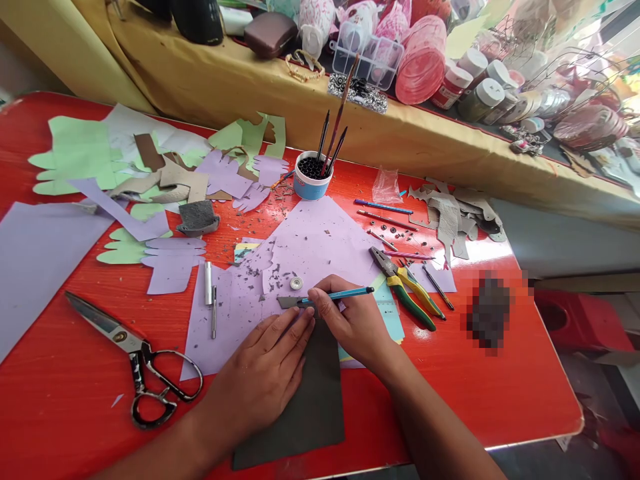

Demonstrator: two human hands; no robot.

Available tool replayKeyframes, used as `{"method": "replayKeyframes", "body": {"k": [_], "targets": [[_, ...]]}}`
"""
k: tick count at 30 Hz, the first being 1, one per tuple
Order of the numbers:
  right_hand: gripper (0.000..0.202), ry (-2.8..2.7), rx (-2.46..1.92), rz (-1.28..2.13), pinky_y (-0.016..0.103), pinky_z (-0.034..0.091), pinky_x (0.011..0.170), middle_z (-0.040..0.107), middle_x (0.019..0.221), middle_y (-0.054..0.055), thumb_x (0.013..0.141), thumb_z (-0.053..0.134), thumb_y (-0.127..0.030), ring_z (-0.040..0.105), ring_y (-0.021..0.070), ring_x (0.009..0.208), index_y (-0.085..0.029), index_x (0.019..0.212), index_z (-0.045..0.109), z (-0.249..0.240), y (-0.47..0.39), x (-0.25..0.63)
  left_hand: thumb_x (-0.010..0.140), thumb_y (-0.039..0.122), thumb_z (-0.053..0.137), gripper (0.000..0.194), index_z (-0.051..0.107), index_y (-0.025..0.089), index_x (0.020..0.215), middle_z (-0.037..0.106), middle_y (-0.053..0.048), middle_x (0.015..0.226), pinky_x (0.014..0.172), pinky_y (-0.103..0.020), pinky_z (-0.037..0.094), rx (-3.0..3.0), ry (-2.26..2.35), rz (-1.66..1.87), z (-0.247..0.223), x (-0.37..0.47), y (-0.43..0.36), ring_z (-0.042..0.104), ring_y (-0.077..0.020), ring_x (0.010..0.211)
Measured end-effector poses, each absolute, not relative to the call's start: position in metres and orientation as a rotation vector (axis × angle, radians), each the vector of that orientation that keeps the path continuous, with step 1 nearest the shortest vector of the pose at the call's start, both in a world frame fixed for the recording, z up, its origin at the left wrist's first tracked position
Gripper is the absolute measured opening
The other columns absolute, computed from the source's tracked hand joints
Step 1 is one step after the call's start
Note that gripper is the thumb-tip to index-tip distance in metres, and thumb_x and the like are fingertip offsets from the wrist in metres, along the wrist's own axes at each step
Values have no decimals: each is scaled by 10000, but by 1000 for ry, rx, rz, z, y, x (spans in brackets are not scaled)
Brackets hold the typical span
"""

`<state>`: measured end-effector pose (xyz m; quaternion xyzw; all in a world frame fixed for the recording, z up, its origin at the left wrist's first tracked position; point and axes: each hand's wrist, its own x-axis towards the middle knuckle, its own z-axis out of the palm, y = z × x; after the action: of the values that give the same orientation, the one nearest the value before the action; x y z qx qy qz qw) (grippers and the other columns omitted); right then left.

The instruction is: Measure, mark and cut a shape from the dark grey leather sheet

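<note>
A blue pen (350, 293) is gripped in my right hand (347, 320), its tip down at a small dark piece (287, 302). My left hand (273, 367) lies nearly flat, fingers stretched, on a dark grey sheet (313, 407), its fingertips beside the pen tip. Just beyond the fingers sits a small round silvery item (296, 283) on purple paper (320, 233) strewn with dark scraps. Pliers with green and yellow handles (407, 290) lie right of my right hand. Large scissors (135, 353) rest open at the left.
A white and blue cup (313, 183) holds brushes and black tubes. Green and purple cutouts (170, 263) spread over the left of the red table (450, 400). Grey scraps (453, 217) lie at the right. Jars and bottles (483, 100) crowd the raised ledge behind.
</note>
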<state>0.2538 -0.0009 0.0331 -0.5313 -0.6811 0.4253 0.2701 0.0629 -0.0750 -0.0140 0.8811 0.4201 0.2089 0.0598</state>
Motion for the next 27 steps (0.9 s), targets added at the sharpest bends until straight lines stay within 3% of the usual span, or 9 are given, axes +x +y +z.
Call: {"method": "replayKeyframes", "body": {"k": [27], "targets": [[261,-1860,-1425,1128,266,418,641,680,747,1,1067,556,-342,586,161,676,-226,853,650,36,-1,254,1085,244,481,421,651,105,1443,665,-99,1514,1183,-438,393,2645,1267,645,-13,64,-74,583,-288,1384]]}}
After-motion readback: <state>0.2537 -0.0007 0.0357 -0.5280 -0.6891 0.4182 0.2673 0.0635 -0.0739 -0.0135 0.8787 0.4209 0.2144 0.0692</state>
